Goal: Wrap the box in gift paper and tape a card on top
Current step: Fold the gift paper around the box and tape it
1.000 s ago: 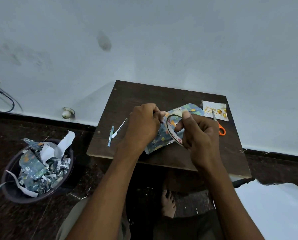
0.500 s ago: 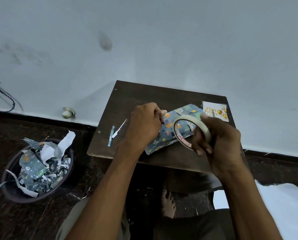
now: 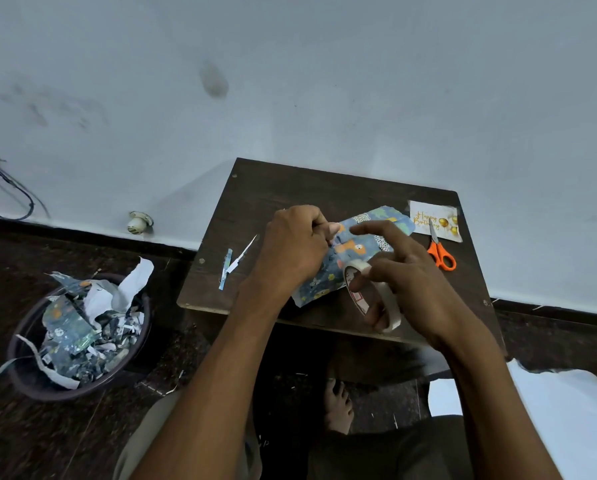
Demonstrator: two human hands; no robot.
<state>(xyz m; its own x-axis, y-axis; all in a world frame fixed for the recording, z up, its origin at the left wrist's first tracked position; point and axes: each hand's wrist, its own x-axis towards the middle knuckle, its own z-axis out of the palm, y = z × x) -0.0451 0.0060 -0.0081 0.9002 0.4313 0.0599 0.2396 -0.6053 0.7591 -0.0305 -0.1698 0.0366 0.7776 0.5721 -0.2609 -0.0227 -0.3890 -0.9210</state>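
Two hands work over the wrapped box (image 3: 356, 252), which lies on the dark wooden surface (image 3: 290, 188) directly under and between them. The left hand (image 3: 295, 251) is curled at the box's left end, thumb and fingers seeming to pinch something against the gift paper there; whether that is a paper fold or the free end of a tape strip cannot be told. The right hand (image 3: 404, 282) carries the roll of clear tape (image 3: 373, 297) in its lower fingers, just nearer the person than the box, while its index finger stretches out over the top of the paper.

Risks from here, as I judge them: if the left pinch slackens, the fold could spring open before tape fixes it. Any strip drawn from the roll may twist and stick to itself or to a finger, or land crooked and wrinkle the thin paper. The roll also hangs over the surface's near edge, so a loose hold could drop it to the floor.

Beyond the right hand lies the card (image 3: 435, 221), reading "Happy Birthday" in gold script beside balloons, with orange-handled scissors (image 3: 441, 252) resting partly on it. Red print on the roll's inner core is too small to read.
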